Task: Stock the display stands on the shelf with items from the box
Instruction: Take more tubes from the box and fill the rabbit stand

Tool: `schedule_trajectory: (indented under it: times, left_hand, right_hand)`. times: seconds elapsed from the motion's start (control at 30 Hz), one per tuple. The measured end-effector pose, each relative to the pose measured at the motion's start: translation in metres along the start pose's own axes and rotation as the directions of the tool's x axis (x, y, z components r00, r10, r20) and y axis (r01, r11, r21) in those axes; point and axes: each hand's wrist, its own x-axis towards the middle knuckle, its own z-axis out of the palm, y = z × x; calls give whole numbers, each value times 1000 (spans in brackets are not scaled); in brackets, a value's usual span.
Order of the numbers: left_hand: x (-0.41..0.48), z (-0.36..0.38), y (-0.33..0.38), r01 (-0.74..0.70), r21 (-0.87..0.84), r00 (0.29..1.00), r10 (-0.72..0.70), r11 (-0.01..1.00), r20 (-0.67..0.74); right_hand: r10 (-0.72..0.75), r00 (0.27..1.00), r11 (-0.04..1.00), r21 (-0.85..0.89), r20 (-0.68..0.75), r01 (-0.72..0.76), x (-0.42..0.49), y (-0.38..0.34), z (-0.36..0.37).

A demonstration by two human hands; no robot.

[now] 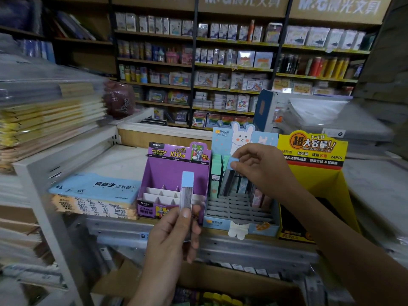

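Farthest left of the blue stand point(240, 214), a pile of paper packs point(95, 192) lies flat on the shelf point(123, 159), the top pack pale blue. Between that pile and the blue stand stands a purple stand point(174, 173), touching the blue stand's left side; its white divided slots look bare. In front of the purple stand, left of the blue stand and lower, the left hand point(174, 236) is raised with its fingers curled round the bottom end of a first lead case point(187, 193), thumb pressed on its front. This case stands upright above the grip, blue cap on top, the clear body full of dark leads, and it is outside any stand. The blue stand carries a white rabbit cutout and a grid of slots, with green and pink cases in its back rows. Over those back rows the right hand point(260, 167) pinches the blue cap of a second lead case point(229, 180) between thumb and fingers; the dark body hangs below the grip, tilted slightly, its lower end down among the slots. Touching the blue stand's right side is a yellow stand point(313, 168). Below the blue stand, under the shelf edge, sits a cardboard box point(209, 277).
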Motion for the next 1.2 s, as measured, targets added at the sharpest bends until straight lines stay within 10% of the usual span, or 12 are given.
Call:
schedule_trajectory:
  times: [1.2]
  left_hand:
    - [3,3,-5,46,-21,999,-46,999,13]
  right_hand:
    - [-48,993,954,-290,108,77,11,-8,-38]
